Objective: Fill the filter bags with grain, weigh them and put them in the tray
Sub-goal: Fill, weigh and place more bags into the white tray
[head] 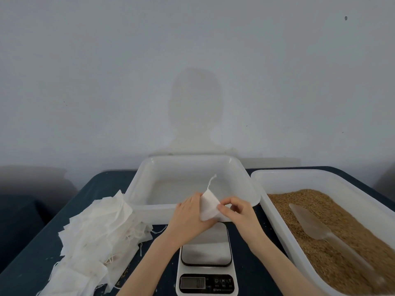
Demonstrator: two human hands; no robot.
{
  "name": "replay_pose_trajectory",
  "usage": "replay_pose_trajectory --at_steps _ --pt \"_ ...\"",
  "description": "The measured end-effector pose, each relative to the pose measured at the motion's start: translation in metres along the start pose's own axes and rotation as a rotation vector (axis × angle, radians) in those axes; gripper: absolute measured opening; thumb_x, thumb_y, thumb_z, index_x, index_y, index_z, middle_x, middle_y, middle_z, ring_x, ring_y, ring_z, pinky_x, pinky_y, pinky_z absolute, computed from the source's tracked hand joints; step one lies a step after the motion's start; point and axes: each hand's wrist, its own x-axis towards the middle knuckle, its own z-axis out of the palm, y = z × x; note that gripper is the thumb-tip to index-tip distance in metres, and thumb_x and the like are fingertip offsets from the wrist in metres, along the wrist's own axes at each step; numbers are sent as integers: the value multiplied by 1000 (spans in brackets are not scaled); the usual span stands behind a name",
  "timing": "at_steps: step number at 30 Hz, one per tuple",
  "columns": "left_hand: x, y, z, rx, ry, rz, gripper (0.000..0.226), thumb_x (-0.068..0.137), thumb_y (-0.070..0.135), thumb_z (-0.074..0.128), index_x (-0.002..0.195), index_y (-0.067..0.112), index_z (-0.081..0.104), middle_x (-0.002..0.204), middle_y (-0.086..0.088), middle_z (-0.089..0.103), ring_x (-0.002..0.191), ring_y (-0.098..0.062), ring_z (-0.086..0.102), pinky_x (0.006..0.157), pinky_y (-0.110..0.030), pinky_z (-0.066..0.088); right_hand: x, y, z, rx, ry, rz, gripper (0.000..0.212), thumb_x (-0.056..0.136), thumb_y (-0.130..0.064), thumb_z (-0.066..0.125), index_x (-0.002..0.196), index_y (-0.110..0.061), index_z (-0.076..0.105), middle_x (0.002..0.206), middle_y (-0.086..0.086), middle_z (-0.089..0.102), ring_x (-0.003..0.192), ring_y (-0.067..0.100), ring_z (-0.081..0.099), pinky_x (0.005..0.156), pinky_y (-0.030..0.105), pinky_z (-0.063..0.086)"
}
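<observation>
Held one bag [209,205] between both hands above the scale [207,262], in front of the tray [162,178]. Left hand [191,214] cupped beneath it, fingers curled behind the fabric. Right hand [235,212] pinched the bag's right edge with thumb and forefinger (other fingers loosely bent). Drawstring stuck upward. Bag pile [96,238] lay at left; grain [333,236] with scoop [310,223] sat in the bin [275,208] at right.

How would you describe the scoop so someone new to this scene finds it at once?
Start at the big white bin on the table's right side, filled with brown grain. The scoop lies on that grain, a translucent plastic shovel shape, its handle pointing toward the near right corner. Nothing else rests in the bin, and neither hand touches it.
</observation>
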Motion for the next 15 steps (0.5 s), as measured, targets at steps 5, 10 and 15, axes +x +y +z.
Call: replay_pose_trajectory --at_steps 5,10,15 --pt "-1 5 -4 -85 -87 4 44 79 51 67 96 21 40 86 8 54 77 -13 52 64 -26 34 -4 -1 -7 -144 -66 -254 9 83 -13 73 78 -20 72 104 -19 63 62 7 45 60 17 35" --pt "0 5 -9 -243 -185 -25 31 79 37 68 88 29 40 81 10 54 70 -8 50 60 -23 38 -3 -6 -15 -386 -198 -438 11 83 -21 68 91 -22 75 97 -19 63 79 1 54 63 11 36" --pt "-1 4 -11 -253 -190 32 37 72 40 74 96 34 47 88 13 62 78 -2 58 65 -17 43 -1 -10 -19 -644 -291 -482 13 86 -28 63 81 -16 61 71 -17 49 71 6 44 62 17 34"
